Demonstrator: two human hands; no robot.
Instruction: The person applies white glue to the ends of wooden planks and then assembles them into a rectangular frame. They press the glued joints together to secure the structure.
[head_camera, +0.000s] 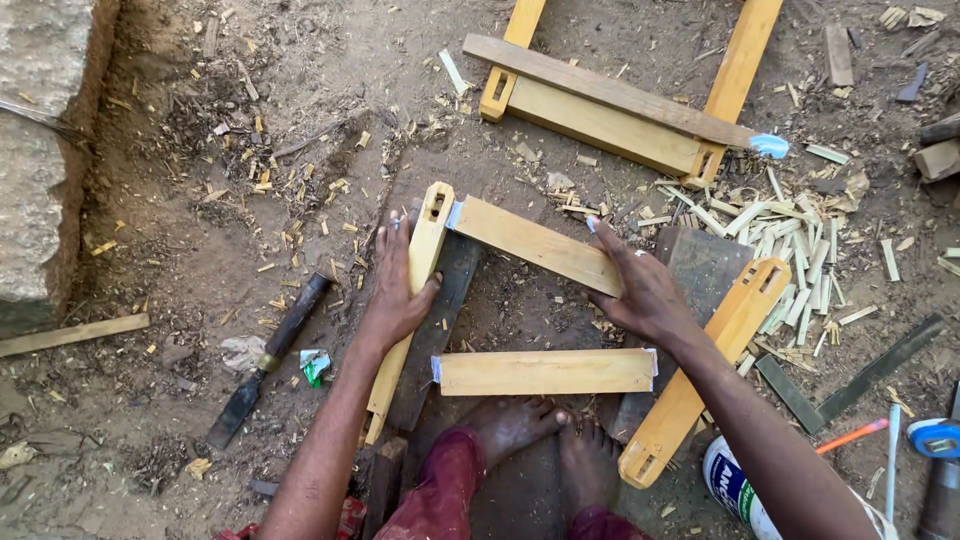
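Note:
My left hand (400, 285) grips a yellow wooden rail (428, 240) that has a mortise slot near its top end. My right hand (640, 290) presses on a slanted wooden crosspiece (530, 240) whose left end meets that slot. A second crosspiece (545, 372) lies loose just beyond my bare feet (545, 430). Another yellow mortised rail (715, 345) lies diagonally under my right forearm.
An assembled wooden frame (610, 110) lies at the top on the dirt ground. A chisel (265, 360) rests at left, with a stone block (40, 150) beyond it. Wood offcuts (790, 240) pile at right. A white tub (735, 490), an orange pencil (850, 437) and a tape measure (935, 437) sit at bottom right.

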